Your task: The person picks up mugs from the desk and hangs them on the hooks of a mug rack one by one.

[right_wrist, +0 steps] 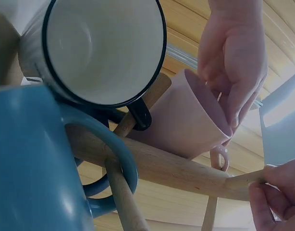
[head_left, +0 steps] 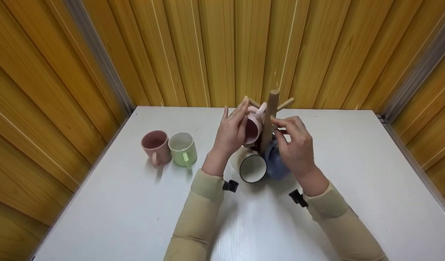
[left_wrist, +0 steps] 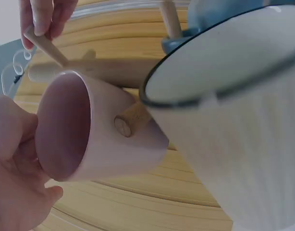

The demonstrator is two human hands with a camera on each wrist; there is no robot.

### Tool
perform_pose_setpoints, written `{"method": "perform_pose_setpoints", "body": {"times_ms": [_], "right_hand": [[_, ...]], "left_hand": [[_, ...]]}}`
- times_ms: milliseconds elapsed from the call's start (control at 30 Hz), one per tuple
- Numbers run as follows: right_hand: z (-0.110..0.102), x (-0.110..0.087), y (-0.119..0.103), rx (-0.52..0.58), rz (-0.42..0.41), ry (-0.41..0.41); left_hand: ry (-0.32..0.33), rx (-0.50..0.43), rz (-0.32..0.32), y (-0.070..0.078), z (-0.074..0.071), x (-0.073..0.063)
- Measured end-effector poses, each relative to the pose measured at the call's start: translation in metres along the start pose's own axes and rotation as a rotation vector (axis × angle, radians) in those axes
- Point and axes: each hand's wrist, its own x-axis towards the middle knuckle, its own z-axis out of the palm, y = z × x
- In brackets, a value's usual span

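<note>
My left hand [head_left: 231, 128] holds a pale pink mug [left_wrist: 123, 130] by its rim, against the wooden mug tree [head_left: 274, 98]. The mug lies tilted, mouth toward my hand; its handle [right_wrist: 219, 158] is near a back peg, but I cannot tell whether it is hooked there. My right hand [head_left: 298, 143] pinches the tip of an upper peg [right_wrist: 243, 180]. Lower down, a white mug [head_left: 253, 168] with a black rim and a blue mug [right_wrist: 37, 163] hang on the tree. A peg passes through the blue handle.
A dusty-rose mug [head_left: 157, 146] and a light green mug [head_left: 183, 148] stand upright side by side on the white table [head_left: 110, 203], left of the tree. Wood-patterned panels [head_left: 215, 54] enclose the table at the back and sides.
</note>
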Motion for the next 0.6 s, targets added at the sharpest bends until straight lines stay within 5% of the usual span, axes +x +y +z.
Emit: {"method": "perform_pose_setpoints", "body": {"times_ms": [300, 600], "right_hand": [[0.012, -0.001, -0.003, -0.090, -0.105, -0.020], [0.008, 0.008, 0.013, 0.111, -0.162, -0.089]], "left_hand": [[-0.073, -0.174, 0.031, -0.023, -0.005, 0.014], [-0.054, -0.169, 0.020, -0.024, -0.004, 0.009]]}}
